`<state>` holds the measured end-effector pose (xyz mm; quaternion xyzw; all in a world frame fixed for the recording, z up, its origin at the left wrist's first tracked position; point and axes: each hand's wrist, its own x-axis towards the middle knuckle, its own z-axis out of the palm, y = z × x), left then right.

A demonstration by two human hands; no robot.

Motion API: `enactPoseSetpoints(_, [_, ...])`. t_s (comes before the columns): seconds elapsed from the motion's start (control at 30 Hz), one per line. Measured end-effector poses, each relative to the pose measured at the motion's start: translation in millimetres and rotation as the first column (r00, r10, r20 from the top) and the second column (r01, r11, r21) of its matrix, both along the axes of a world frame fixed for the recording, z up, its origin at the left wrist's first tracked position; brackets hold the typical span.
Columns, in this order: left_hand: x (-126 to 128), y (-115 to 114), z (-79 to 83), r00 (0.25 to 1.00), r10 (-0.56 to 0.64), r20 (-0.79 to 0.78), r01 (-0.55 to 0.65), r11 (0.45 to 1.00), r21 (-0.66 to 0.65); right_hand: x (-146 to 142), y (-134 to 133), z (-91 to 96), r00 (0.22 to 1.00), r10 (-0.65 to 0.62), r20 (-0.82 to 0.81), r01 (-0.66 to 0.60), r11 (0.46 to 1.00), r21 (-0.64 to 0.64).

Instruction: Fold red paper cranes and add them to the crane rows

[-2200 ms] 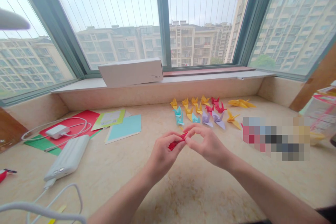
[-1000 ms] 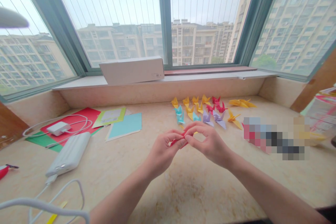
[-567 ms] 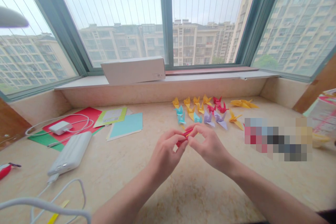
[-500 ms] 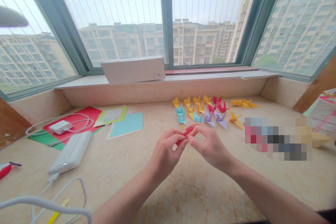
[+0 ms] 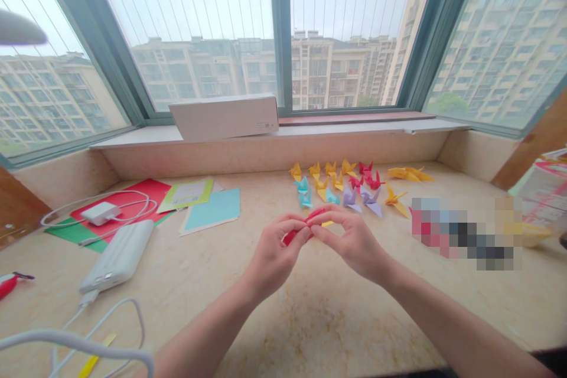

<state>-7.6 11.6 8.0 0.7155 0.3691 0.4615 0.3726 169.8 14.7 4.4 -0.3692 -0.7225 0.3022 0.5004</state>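
A small folded piece of red paper (image 5: 290,238) is pinched between both hands, low over the marble-patterned surface. My left hand (image 5: 273,254) grips its left side with thumb and fingers. My right hand (image 5: 354,243) is closed on its right part, the fingertips meeting those of the left. The fingers cover most of the folds. Just beyond the hands stand several folded paper cranes: yellow cranes (image 5: 322,188), red cranes (image 5: 367,172), light blue cranes (image 5: 303,192) and lavender cranes (image 5: 371,201). A bit of yellow paper (image 5: 328,224) shows beneath my right hand.
At left lie a blue sheet (image 5: 215,212), a red sheet (image 5: 150,194), a white charger (image 5: 101,212) and a white power bank (image 5: 117,260) with cables. A white box (image 5: 224,118) stands on the windowsill. A blurred patch (image 5: 463,233) hides items at right.
Both hands have shifted slightly left, and the red paper has turned between the fingers, showing more inside the left hand's grip. The cranes stay in place.
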Motion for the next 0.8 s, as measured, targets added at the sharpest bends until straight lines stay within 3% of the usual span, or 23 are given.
enactPoseSetpoints(0.7, [1.1, 0.9, -3.3, 0.999, -0.011, -0.05, 0.013, 0.998, 0.055, -4.1, -2.7, -1.0, 0.995, -0.103, -0.009, 0.103, 0.995, 0.008])
enactPoseSetpoints(0.8, [1.1, 2.6, -5.6, 0.999, 0.011, -0.044, -0.009, 0.999, 0.047, -2.9, -2.4, 1.2, 0.998, -0.066, 0.012, 0.066, 0.998, -0.005])
